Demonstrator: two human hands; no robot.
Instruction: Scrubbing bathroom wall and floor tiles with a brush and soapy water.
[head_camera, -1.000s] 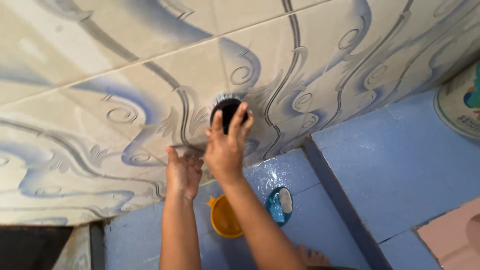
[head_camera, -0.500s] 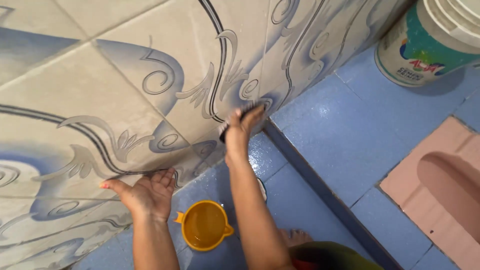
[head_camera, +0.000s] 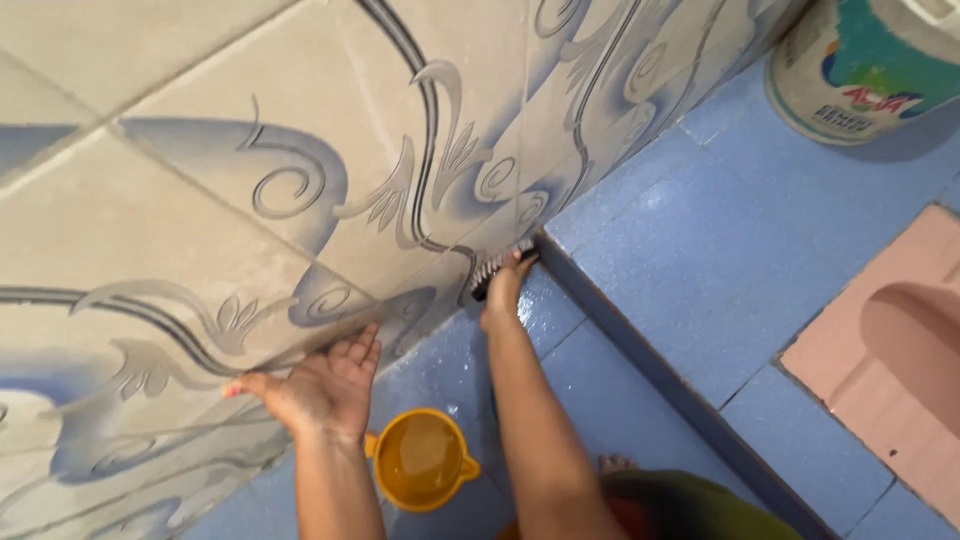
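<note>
Right hand (head_camera: 503, 290) gripping scrub brush (head_camera: 497, 268), fingers closed, working wall tile (head_camera: 300, 120) base; left hand (head_camera: 325, 385) lying flat, open, bracing. Firm pressure, short strokes advisable.

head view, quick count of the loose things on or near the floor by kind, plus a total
scrub brush in the right hand, against the wall base: 1
yellow scoop on the blue floor, below the left hand: 1
paint-style bucket at top right: 1
total: 3
</note>
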